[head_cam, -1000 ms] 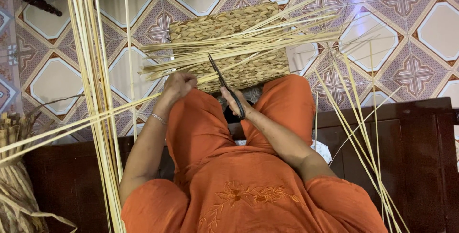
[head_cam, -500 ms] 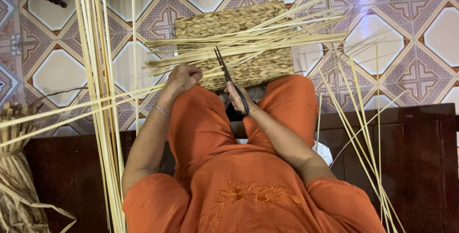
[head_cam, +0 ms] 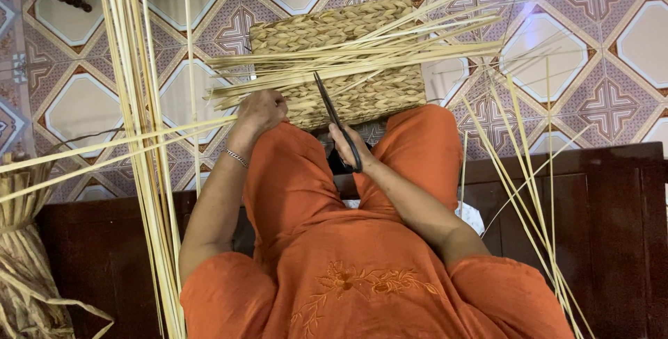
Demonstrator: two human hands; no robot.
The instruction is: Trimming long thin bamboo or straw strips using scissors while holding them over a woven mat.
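Note:
A woven straw basket [head_cam: 327, 33] rests on my knees, with a bundle of long loose straw strands [head_cam: 390, 57] lying across it. My left hand [head_cam: 261, 111] grips the near-left edge of the basket among the strand ends. My right hand [head_cam: 348, 144] holds black scissors [head_cam: 332, 115], blades pointing up and away onto the weave just below the strands. I sit in orange clothes.
Long pale reeds [head_cam: 142, 137] hang down on the left, and more reeds [head_cam: 529, 151] fan out on the right. A tied bundle of dried fibre [head_cam: 28, 241] stands at the lower left. A dark wooden bench [head_cam: 598, 214] is under me, over a patterned tile floor [head_cam: 612, 47].
The view has shifted slightly. My right hand has raised the scissors a little towards the strands; my left hand stays at the basket's edge.

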